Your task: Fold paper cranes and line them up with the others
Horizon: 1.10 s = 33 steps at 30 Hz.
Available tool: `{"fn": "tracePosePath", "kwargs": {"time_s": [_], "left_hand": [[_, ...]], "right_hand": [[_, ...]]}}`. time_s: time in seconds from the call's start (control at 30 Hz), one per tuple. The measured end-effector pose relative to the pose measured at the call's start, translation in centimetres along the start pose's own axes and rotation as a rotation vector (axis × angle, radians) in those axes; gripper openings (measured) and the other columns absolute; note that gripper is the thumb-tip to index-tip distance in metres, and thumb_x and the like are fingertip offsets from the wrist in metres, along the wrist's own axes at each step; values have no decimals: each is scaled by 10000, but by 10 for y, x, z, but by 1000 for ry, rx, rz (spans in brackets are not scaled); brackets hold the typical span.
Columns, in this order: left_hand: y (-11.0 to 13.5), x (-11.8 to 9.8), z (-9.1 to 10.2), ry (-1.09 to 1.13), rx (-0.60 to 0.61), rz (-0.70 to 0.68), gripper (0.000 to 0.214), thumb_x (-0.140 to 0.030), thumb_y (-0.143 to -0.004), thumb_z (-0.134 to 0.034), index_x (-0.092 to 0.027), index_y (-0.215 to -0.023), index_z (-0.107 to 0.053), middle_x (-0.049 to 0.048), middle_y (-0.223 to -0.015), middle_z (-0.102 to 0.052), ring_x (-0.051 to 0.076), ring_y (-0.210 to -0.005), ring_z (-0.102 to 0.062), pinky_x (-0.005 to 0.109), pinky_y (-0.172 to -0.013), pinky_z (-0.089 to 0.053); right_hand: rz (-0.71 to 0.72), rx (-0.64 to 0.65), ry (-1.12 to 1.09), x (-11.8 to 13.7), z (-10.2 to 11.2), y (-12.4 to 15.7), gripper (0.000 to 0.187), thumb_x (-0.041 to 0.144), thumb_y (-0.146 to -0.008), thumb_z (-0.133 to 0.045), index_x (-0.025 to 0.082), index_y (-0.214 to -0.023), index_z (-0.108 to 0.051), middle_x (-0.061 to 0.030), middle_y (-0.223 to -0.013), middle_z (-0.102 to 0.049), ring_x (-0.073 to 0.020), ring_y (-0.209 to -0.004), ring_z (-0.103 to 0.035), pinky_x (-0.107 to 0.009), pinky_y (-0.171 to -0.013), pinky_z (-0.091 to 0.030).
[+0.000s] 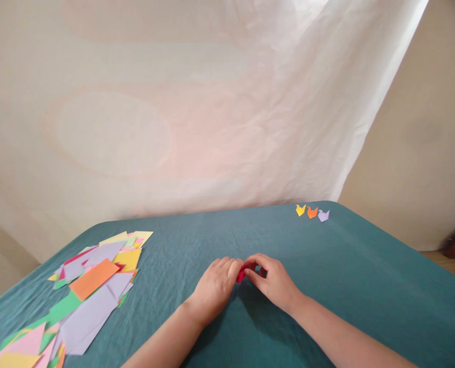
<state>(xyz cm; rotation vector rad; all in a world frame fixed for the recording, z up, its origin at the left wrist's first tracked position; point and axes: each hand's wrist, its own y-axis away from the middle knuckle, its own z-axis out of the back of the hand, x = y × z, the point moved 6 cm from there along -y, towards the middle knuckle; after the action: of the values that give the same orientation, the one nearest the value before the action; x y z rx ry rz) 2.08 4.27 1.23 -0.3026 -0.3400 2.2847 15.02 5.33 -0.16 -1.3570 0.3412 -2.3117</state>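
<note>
A small folded red paper piece (243, 272) sits between my two hands on the teal tablecloth (327, 276). My left hand (215, 287) has its fingers curled against the left side of the red piece. My right hand (272, 282) pinches the piece from the right with thumb and fingers. Most of the red paper is hidden by the fingers.
A loose pile of coloured paper sheets (93, 286) spreads over the table's left side. Three small folded paper figures, yellow (300, 209), orange (312, 212) and lilac (323, 215), stand in a row at the far right edge. A creased white backdrop (196, 112) hangs behind.
</note>
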Motion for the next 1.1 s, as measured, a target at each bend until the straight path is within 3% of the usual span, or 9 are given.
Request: {"fn": "tracePosePath", "kwargs": {"time_s": [0.23, 0.4, 0.6, 0.83, 1.1], "left_hand": [[-2, -12, 4, 0, -37, -53, 168, -134, -924, -381, -184, -1001, -522, 52, -911, -595, 184, -836, -542, 326, -765, -431], [-1, 1, 5, 132, -173, 39, 158, -166, -917, -417, -180, -1002, -549, 64, -907, -607, 188, -840, -546, 337, -775, -444], [2, 20, 4, 294, -243, 137, 121, -203, -876, -517, -200, -881, -638, 52, -870, -614, 181, -854, -555, 313, -781, -464], [2, 17, 6, 350, -298, 132, 144, -240, -881, -523, -198, -873, -660, 56, -845, -624, 173, -829, -558, 299, -762, -467], [2, 18, 7, 311, -300, 135, 143, -221, -887, -517, -202, -882, -658, 51, -858, -628, 173, -840, -558, 300, -773, -453]], "right_hand": [[6, -18, 51, -4, -6, 2, 86, 147, -787, -591, 208, -795, -650, 6, -740, -632, -127, -670, -573, -224, -589, -424], [28, -85, 50, -5, -2, 2, 106, 133, -790, -584, 213, -805, -652, 3, -744, -642, -136, -695, -593, -240, -634, -438], [55, -102, 54, -2, 0, 1, 121, 117, -800, -602, 226, -828, -648, 7, -771, -644, -141, -723, -601, -244, -665, -441], [103, -165, 109, 2, 5, 2, 83, 139, -785, -633, 221, -784, -648, -25, -867, -623, -172, -843, -589, -272, -730, -456], [95, -175, 137, -1, 5, 1, 93, 130, -763, -662, 222, -752, -650, -21, -835, -622, -182, -829, -584, -289, -732, -454]]}}
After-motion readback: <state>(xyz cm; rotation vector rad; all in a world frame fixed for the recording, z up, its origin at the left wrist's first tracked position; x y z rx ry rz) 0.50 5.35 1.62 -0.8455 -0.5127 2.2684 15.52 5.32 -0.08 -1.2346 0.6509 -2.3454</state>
